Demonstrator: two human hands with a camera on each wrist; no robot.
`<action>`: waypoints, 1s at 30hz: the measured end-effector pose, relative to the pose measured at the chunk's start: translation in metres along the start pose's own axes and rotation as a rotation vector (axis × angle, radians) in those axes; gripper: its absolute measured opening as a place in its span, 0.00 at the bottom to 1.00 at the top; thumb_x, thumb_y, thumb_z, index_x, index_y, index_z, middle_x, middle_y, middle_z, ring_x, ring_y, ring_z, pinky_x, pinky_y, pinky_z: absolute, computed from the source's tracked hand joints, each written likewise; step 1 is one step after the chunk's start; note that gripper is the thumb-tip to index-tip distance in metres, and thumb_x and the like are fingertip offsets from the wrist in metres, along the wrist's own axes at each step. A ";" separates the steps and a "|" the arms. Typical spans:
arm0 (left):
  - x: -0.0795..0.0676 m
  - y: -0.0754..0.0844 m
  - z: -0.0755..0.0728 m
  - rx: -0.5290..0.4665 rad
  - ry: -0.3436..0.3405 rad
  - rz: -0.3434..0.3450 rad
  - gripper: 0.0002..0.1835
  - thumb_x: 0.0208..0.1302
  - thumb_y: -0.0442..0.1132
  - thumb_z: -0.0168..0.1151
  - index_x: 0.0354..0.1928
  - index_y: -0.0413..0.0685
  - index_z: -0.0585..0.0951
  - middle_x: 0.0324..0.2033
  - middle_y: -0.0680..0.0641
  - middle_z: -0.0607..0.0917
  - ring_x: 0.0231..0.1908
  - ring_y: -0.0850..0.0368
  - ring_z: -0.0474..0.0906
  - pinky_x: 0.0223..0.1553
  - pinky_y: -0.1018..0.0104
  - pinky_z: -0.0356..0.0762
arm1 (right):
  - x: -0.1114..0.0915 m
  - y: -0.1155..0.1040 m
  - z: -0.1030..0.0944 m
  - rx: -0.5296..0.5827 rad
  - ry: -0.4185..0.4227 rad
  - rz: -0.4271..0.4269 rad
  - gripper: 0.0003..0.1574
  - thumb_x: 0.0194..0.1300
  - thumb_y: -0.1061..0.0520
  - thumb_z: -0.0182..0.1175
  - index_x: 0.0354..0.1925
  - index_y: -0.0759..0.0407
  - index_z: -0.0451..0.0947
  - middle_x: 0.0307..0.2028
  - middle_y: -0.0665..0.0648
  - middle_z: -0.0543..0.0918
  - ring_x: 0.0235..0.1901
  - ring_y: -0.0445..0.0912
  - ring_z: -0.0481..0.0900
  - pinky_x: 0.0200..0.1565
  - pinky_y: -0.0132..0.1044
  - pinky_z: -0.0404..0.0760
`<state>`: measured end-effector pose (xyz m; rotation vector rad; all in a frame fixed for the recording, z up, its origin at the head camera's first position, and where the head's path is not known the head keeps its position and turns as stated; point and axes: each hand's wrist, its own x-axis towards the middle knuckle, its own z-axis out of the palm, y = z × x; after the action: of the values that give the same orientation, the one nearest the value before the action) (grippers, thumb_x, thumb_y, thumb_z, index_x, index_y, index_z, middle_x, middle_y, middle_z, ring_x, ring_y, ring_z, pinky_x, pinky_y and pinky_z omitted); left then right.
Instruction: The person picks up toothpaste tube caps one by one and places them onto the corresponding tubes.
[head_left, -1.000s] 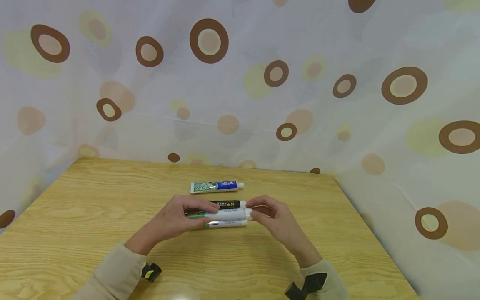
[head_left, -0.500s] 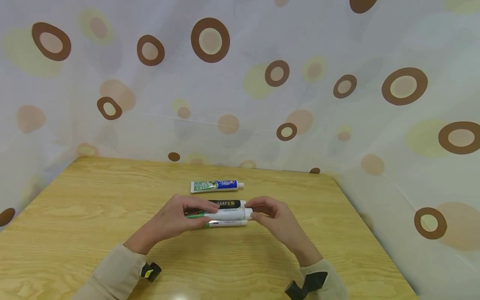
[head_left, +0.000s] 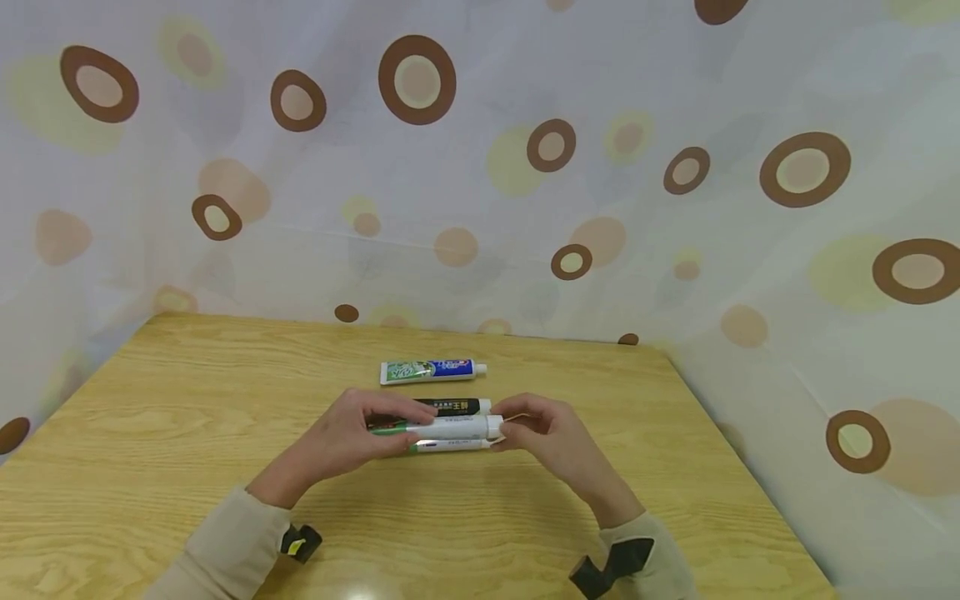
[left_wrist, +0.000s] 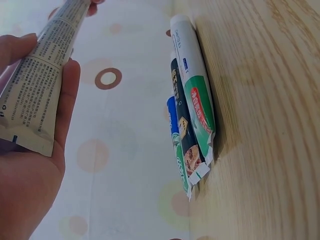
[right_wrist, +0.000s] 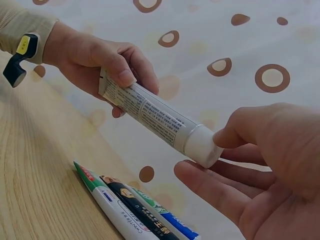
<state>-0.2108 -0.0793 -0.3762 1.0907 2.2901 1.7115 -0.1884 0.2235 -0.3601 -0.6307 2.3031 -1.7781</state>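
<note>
My left hand (head_left: pixel 345 437) holds a white and green toothpaste tube (head_left: pixel 453 427) above the table, thumb on one side and fingers on the other. Its printed back (left_wrist: pixel 42 75) shows in the left wrist view. At its other end, my right hand (head_left: pixel 558 437) pinches the white cap (right_wrist: pixel 202 146), thumb on the near side and a finger passing behind. Another right fingertip lies just below the cap. Beneath the held tube lie another white and green toothpaste tube (left_wrist: pixel 192 65), a black toothpaste tube (head_left: pixel 461 407) and, farther back, a blue and green toothpaste tube (head_left: pixel 431 372).
The three lying tubes are roughly parallel on the wood-grain table (head_left: pixel 600 392), caps to the right in the head view. A pale cloth (head_left: pixel 480 192) with brown and beige circles hangs behind and beside the table. Each wrist carries a small black camera mount.
My right fingers have shifted around the cap, and one fingertip now shows lower, below it. The held tube has barely moved, and my left hand keeps the same grip.
</note>
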 end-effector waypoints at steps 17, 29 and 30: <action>0.000 0.003 -0.002 -0.020 -0.001 -0.010 0.13 0.63 0.38 0.69 0.50 0.52 0.88 0.53 0.47 0.86 0.48 0.62 0.83 0.41 0.66 0.84 | 0.001 -0.004 0.001 -0.023 0.024 0.007 0.19 0.71 0.56 0.61 0.55 0.64 0.79 0.56 0.65 0.80 0.46 0.50 0.86 0.49 0.41 0.84; -0.001 0.002 -0.001 0.000 0.010 -0.063 0.12 0.64 0.42 0.69 0.49 0.56 0.88 0.54 0.47 0.86 0.46 0.60 0.83 0.40 0.65 0.84 | 0.000 -0.001 0.001 0.058 0.000 0.005 0.21 0.70 0.57 0.61 0.56 0.68 0.76 0.52 0.69 0.80 0.40 0.51 0.88 0.46 0.49 0.85; -0.001 0.003 -0.001 0.003 0.012 -0.061 0.12 0.64 0.42 0.69 0.49 0.56 0.88 0.54 0.47 0.86 0.47 0.60 0.83 0.40 0.65 0.84 | 0.000 -0.001 0.001 0.056 -0.003 0.002 0.21 0.70 0.58 0.61 0.56 0.68 0.75 0.51 0.69 0.80 0.40 0.51 0.88 0.46 0.50 0.85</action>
<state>-0.2094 -0.0801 -0.3740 1.0031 2.3082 1.6974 -0.1875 0.2226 -0.3591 -0.6215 2.2429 -1.8325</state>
